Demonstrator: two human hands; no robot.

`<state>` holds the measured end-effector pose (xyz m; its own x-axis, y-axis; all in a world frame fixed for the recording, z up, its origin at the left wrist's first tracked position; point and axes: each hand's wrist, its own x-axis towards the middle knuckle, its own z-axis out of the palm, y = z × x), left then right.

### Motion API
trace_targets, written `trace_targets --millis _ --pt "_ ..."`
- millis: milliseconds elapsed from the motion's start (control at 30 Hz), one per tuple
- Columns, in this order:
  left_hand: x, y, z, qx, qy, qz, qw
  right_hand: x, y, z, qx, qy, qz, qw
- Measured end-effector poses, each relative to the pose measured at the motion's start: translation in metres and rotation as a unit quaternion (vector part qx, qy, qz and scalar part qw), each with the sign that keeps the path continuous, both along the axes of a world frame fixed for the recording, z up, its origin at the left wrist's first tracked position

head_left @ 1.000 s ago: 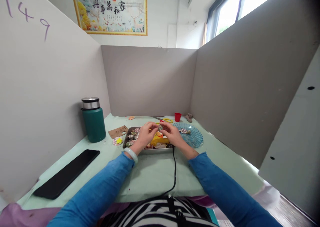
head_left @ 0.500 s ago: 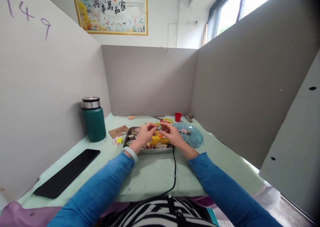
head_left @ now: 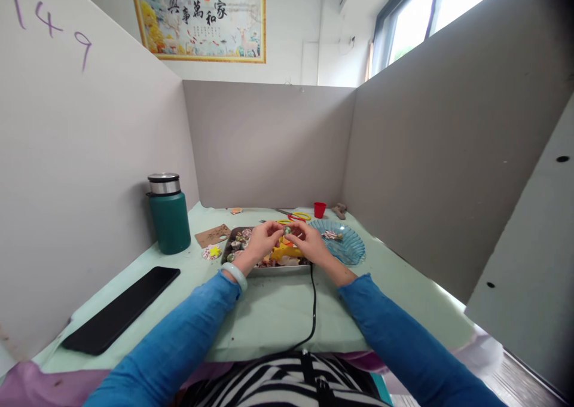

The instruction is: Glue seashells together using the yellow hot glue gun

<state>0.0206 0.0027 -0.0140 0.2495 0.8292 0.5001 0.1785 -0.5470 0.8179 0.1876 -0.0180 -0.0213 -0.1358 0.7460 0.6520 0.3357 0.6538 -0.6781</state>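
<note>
My left hand [head_left: 262, 243] and my right hand [head_left: 308, 241] meet above a metal tray [head_left: 269, 269]. Their fingertips pinch a small greenish shell [head_left: 287, 230] between them. The tray holds several small shells and a yellow tool [head_left: 285, 252] with a black cord [head_left: 313, 311] running toward me. My left wrist wears a pale bangle [head_left: 234, 275]. Both sleeves are blue.
A green flask [head_left: 168, 216] stands at the left by a brown card [head_left: 212, 236]. A black phone [head_left: 121, 309] lies near the left edge. A blue glass plate [head_left: 344, 247] sits right of the tray; a red cup [head_left: 319, 210] and yellow-handled scissors [head_left: 293, 216] lie behind. Grey partitions enclose the table.
Both hands stay over the tray and have shifted only slightly, turning the small shell between the fingertips.
</note>
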Motion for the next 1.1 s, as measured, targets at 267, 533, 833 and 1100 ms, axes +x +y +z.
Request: trace_targets --millis 267,533,833,1100 --pt "0.0004 -0.0080 0.0008 0.104 0.078 0.076 0.989 -0.0011 -0.0002 -0.0023 -0.025 0.024 0.022 0.999" --pt "0.0001 -0.0066 -0.0022 0.140 0.096 0.084 0.982 -0.0017 0.0035 -0.0048 -0.030 0.033 0.024 0.999" --pt "0.0006 -0.0086 0.0017 0.094 0.081 0.077 0.989 -0.0003 0.0034 -0.0049 -0.016 0.016 0.016 1.000" --pt "0.0002 -0.0088 0.0050 -0.007 -0.001 0.031 0.999 0.0001 0.0019 -0.0027 -0.001 0.012 0.001 1.000"
